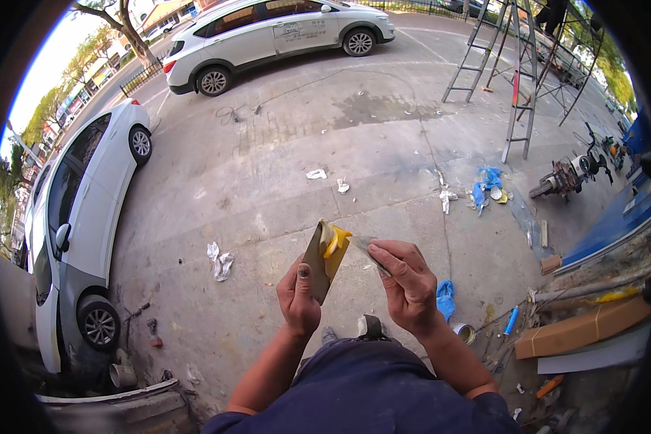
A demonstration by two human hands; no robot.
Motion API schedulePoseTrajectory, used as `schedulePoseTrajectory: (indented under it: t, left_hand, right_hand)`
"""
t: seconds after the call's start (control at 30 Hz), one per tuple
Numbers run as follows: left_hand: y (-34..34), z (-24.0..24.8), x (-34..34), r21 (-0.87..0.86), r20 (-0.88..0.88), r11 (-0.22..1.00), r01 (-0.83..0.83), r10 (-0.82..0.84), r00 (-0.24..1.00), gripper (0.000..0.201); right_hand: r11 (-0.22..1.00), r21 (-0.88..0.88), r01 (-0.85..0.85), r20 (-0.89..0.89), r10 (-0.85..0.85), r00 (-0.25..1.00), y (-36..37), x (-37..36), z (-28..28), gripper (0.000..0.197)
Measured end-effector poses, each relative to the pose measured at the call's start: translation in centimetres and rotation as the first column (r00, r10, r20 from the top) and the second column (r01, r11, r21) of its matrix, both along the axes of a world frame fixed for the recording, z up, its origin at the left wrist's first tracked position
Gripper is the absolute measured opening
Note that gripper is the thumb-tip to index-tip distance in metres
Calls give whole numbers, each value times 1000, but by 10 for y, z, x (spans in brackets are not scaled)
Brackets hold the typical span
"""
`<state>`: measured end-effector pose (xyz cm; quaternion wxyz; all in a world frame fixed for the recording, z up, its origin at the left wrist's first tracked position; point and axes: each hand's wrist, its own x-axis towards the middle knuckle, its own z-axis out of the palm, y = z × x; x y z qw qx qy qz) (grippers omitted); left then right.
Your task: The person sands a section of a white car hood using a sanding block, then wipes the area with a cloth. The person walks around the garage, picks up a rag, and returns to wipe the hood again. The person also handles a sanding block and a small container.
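Note:
My left hand (297, 293) holds a flat brown board (317, 262) upright, with a blob of yellow and white putty (333, 240) on its upper face. My right hand (408, 283) grips a thin putty knife (365, 246) whose blade reaches left toward the putty on the board. Both hands are raised in front of my chest, above the concrete pavement.
Two white cars stand nearby, one (76, 217) close at my left and one (275, 36) farther ahead. Stepladders (517, 79) stand at the upper right. Blue rags (486, 184), paper scraps, a small can (464, 332), a cardboard box (582, 327) and a motor (568, 175) lie at the right.

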<state>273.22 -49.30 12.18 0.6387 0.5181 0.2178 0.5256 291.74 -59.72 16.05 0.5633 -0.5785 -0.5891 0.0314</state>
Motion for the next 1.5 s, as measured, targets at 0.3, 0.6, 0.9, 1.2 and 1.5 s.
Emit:
schedulePoseTrajectory:
  t: [0.3, 0.6, 0.9, 1.2, 1.5]
  left_hand:
    - [-9, 6, 4, 23, 1, 997, -78, 78, 997, 57]
    - [-9, -17, -13, -351, 451, 811, 467, -291, 844, 44]
    - [3, -10, -21, -455, 353, 850, 266, -102, 930, 49]
    - [13, 2, -10, -188, 161, 982, 0, 31, 986, 50]
    - [-8, 15, 0, 482, -283, 866, -132, 297, 912, 43]
  right_hand:
    - [945, -92, -315, 158, 326, 932, -1, 1, -2, 46]
    - [945, 96, -313, -619, 303, 724, 5, 13, 4, 39]
    - [999, 12, 40, 98, -41, 994, 12, 13, 3, 47]
    - [969, -94, -227, 347, 246, 905, 13, -13, 1, 49]
    - [978, -95, -185, 187, 200, 962, 18, -6, 6, 40]
